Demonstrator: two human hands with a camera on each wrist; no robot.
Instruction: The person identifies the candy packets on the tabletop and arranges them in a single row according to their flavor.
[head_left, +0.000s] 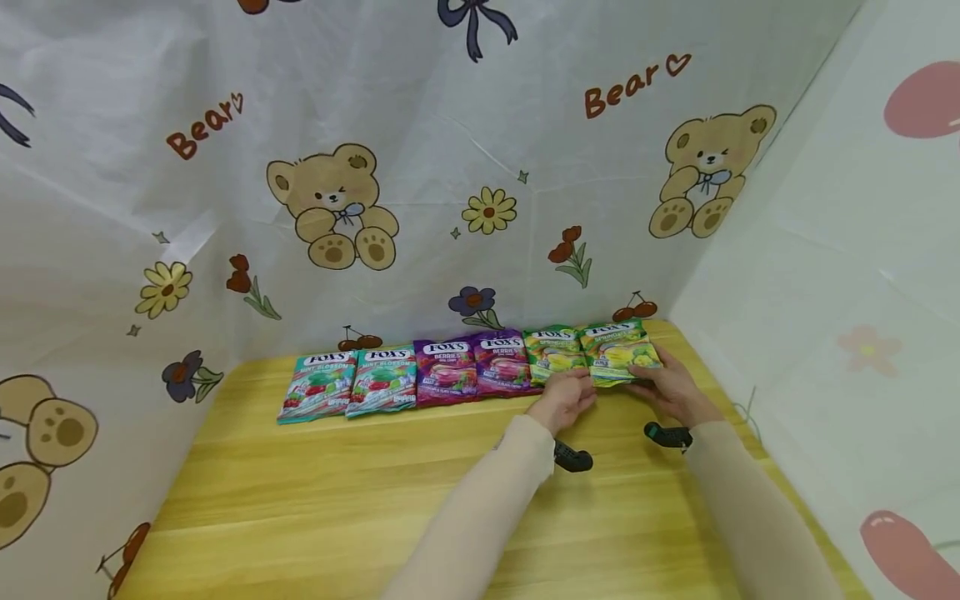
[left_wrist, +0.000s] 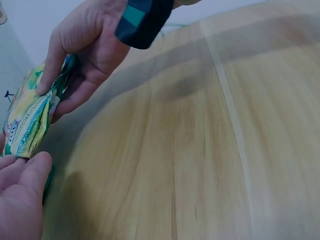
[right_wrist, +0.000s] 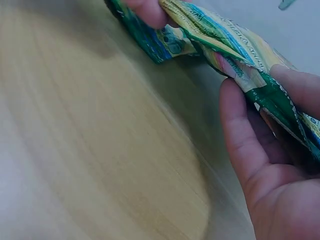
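A row of FOX'S candy bags lies along the back of the table. At its right end, my right hand (head_left: 672, 387) grips the right edge of the last yellow-green candy bag (head_left: 618, 354), thumb on top and fingers beneath. The left hand (head_left: 562, 402) pinches that bag's near left corner, as the left wrist view shows. Seen from the right wrist, the bag (right_wrist: 240, 45) is tilted, its near edge raised off the table. Just left of it lies another yellow-green candy bag (head_left: 553, 348), its lower part partly hidden behind the left hand.
Further left lie two purple berries bags (head_left: 446, 371) and two teal mint bags (head_left: 318, 385). The wooden table (head_left: 315, 508) meets a bear-print cloth wall (head_left: 420, 292) behind and a white side wall (head_left: 825, 275) on the right. A thin cable (head_left: 750, 417) runs by the right edge.
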